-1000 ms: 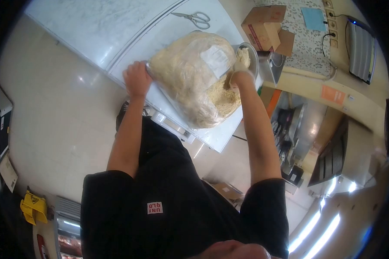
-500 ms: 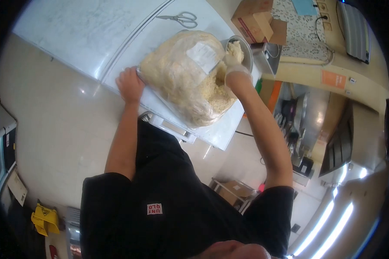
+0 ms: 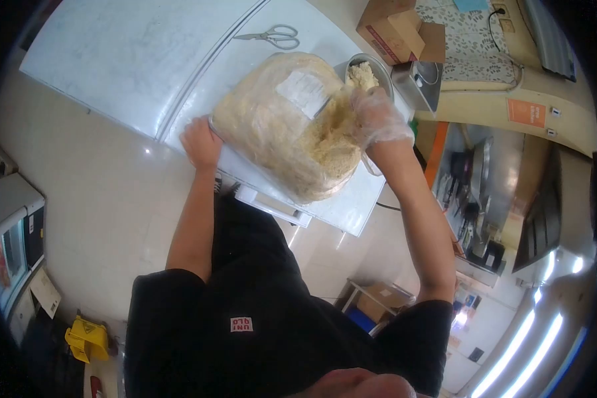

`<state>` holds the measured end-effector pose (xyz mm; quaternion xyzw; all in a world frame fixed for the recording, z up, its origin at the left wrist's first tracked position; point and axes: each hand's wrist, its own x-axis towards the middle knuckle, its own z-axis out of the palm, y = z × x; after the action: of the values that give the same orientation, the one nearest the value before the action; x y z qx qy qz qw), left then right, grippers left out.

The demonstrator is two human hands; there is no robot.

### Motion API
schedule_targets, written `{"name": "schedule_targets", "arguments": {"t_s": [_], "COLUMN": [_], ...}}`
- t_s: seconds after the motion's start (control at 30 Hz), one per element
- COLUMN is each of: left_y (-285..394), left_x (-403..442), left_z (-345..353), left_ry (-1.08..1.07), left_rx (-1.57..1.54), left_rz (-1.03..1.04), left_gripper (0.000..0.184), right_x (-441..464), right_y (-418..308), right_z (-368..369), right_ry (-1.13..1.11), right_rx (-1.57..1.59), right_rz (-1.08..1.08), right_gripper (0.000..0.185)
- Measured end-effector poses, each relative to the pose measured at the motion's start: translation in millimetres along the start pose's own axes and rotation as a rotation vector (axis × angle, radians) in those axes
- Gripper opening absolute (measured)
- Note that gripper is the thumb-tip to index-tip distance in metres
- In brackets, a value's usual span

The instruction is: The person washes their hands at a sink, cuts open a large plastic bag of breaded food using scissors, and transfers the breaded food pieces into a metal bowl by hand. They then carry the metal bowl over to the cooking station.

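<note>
A large clear plastic bag (image 3: 265,126) full of pale yellow crumbly food lies on a white lid (image 3: 132,60), its mouth facing right. A white paper label (image 3: 302,93) shows on top. My bare left hand (image 3: 201,142) rests on the lid's near edge beside the bag's left corner, fingers bent slightly over the surface. My right hand (image 3: 380,116), in a loose clear plastic glove, is between the bag's mouth and a metal bowl (image 3: 386,74). Pale crumbly food (image 3: 361,76) is heaped in the bowl. Blur and the glove hide what the right fingers hold, if anything.
Metal scissors (image 3: 272,36) lie behind the bag. An open cardboard box (image 3: 395,33) and a metal container (image 3: 421,85) stand at the back right. A white handle (image 3: 272,207) juts from the near side. A yellow mop bucket (image 3: 86,338) is on the floor at left.
My right hand has drawn back from the bowl, toward the right and nearer to me. The left hand remains by the bag's corner. The whole view has shifted slightly.
</note>
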<state>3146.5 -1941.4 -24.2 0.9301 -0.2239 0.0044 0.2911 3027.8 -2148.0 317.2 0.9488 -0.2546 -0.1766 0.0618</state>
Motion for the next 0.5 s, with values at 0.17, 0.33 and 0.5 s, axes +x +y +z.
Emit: {"name": "schedule_targets", "arguments": {"t_s": [0.17,0.33,0.5], "left_y": [-1,-1,0], "left_x": [-1,0,0], "left_z": [2,2,3], "left_ry": [-0.002,-0.017,-0.012], "left_rx": [0.033,0.017,0.019], "left_rz": [-0.003,-0.03,-0.022], "left_gripper": [0.031,0.027,0.026], "right_x": [-17,-31,-30], "right_y": [11,37,50], "right_z": [34,72,99], "right_ry": [0.126,0.104,-0.135], "right_rx": [0.239,0.48,1.322], "right_rz": [0.011,0.141,0.359], "right_gripper": [0.055,0.066,0.06]}}
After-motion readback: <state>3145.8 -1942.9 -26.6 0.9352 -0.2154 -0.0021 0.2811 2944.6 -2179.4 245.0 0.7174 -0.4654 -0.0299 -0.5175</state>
